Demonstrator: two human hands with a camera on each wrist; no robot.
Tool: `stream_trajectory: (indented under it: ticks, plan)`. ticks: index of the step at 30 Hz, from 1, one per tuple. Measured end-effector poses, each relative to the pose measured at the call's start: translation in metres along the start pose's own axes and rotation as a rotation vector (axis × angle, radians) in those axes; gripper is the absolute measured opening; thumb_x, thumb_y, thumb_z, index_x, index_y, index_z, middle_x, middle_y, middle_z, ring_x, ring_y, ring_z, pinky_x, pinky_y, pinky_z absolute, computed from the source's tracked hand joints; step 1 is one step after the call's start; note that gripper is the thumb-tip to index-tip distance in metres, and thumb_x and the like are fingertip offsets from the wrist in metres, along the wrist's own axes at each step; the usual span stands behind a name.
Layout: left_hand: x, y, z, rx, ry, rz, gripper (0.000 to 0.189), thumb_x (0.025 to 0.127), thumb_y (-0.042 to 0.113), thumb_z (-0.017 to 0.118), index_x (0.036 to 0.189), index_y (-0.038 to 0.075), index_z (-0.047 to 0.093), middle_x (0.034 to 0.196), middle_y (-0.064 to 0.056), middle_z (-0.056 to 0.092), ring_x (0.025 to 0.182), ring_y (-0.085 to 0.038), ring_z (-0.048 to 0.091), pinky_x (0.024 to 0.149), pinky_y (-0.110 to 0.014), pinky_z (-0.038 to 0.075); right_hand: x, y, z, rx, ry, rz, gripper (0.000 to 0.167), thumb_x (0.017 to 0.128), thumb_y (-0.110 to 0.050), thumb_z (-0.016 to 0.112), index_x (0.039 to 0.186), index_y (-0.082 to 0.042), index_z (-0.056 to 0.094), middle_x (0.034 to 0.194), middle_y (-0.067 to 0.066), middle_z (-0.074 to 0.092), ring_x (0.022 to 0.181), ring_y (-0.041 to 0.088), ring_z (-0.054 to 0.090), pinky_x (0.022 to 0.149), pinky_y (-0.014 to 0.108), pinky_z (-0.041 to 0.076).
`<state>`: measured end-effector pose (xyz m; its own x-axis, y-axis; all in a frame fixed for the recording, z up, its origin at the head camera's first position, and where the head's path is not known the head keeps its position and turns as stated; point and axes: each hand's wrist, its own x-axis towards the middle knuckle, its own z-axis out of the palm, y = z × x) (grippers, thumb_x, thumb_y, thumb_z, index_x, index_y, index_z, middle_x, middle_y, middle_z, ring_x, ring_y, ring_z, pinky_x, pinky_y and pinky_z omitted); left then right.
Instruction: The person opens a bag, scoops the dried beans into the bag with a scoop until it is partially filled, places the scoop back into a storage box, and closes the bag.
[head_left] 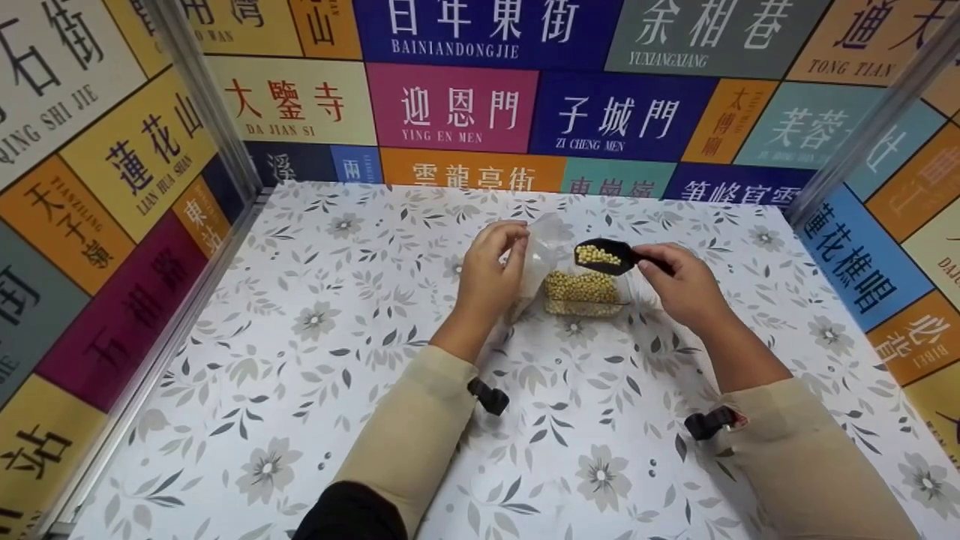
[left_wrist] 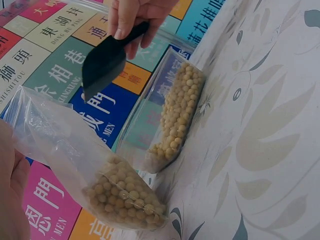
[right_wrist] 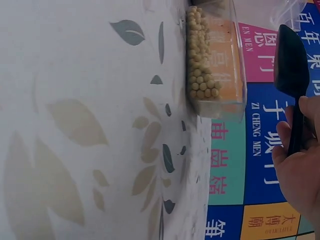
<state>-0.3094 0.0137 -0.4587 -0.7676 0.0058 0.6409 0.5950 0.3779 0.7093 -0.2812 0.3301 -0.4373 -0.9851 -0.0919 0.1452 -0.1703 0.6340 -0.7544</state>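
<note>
Held black scoop (head_left: 624, 259) in right grip (head_left: 682, 289), with fingers curled round the handle. Carried a small heap of yellow beans (head_left: 596, 255) in the blade, visible from above in head view. Hung above clear box (right_wrist: 232, 97), apart from its rim, with tip pointing left toward the bag. Held clear plastic bag (left_wrist: 70, 140) near its top in left grip (head_left: 491, 270), with thumb and fingers bent at the edge of the film. Couldn't make out exact finger placement, mostly cut off in left wrist view. Bulged at the bottom with bagged beans (left_wrist: 125, 197). Leaned just left of the box; couldn't tell whether touching it. Found box sitting on worktop (head_left: 300, 405), between both grips, partly filled with loose beans (head_left: 581, 286) lying below the rim. Saw grey leaves and flowers printed on white across the worktop. Noted coloured sign panels (head_left: 450, 109) with Chinese characters and Latin lettering at the back and both sides, plus metal posts (head_left: 214, 97) at the back corners. Wore beige sleeves (head_left: 420, 420), with black wrist mounts (head_left: 489, 396) near both cuffs and a dark band (head_left: 352, 514) higher up the left arm
</note>
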Motion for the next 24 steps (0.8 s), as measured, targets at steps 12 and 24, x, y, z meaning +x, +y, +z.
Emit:
stream_trajectory:
  ticks: [12, 24]
  plan:
    - [0.000, 0.000, 0.001, 0.030, -0.006, 0.015, 0.014, 0.109, 0.018, 0.062, 0.113, 0.010, 0.074, 0.130, -0.002, 0.074, 0.125, -0.015, 0.069, 0.107, -0.015, 0.055, 0.009, -0.036, -0.009, -0.006, 0.021, -0.017, 0.043, 0.112, -0.038, 0.055, 0.149, -0.017, 0.063, 0.150, 0.010, 0.059, 0.121, 0.016, 0.060, 0.086, 0.014, 0.051]
    - [-0.001, 0.000, 0.001, 0.010, -0.004, 0.009, 0.013, 0.108, 0.016, 0.064, 0.112, 0.010, 0.074, 0.129, -0.003, 0.075, 0.124, -0.015, 0.070, 0.108, -0.016, 0.056, 0.019, -0.071, 0.003, -0.176, 0.036, -0.126, 0.039, 0.112, -0.034, 0.056, 0.145, -0.016, 0.066, 0.146, 0.008, 0.061, 0.139, 0.031, 0.055, 0.115, 0.056, 0.050]
